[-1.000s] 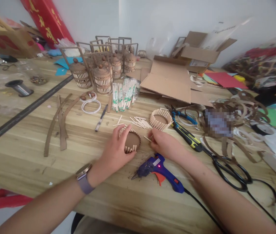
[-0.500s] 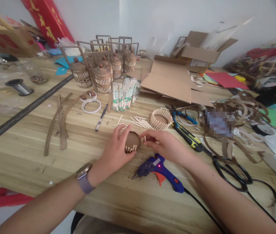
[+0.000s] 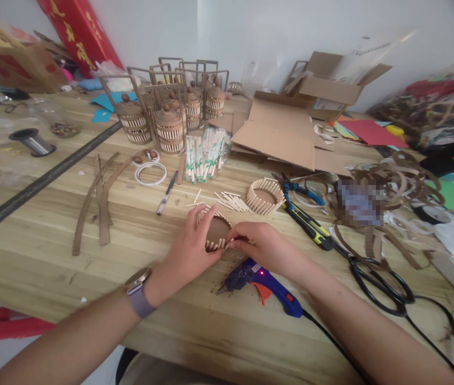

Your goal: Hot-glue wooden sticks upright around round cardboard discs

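Note:
My left hand (image 3: 189,235) is wrapped around the left side of a round cardboard base (image 3: 217,229) edged with short wooden sticks. Thumb and fingers of my right hand (image 3: 256,243) pinch a small wooden stick (image 3: 230,244) against the base's right front edge. Just below my right hand lies a blue hot glue gun (image 3: 256,280), its red light lit and its nozzle pointing left. Behind the base are several loose sticks (image 3: 232,200) and a finished-looking ring of sticks (image 3: 266,197) on a cardboard disc.
Farther back stand several small stick-and-cardboard baskets (image 3: 170,131) with tall handles, beside wrapped stick bundles (image 3: 202,155). To the right lie pliers (image 3: 302,192), a yellow-black cutter (image 3: 310,227) and black-handled scissors (image 3: 383,286). A utility knife (image 3: 166,195) and cardboard strips (image 3: 100,208) are at left.
My right hand has moved slightly left and down, bringing the stick from beside the base to its front right edge. My left hand stays in place.

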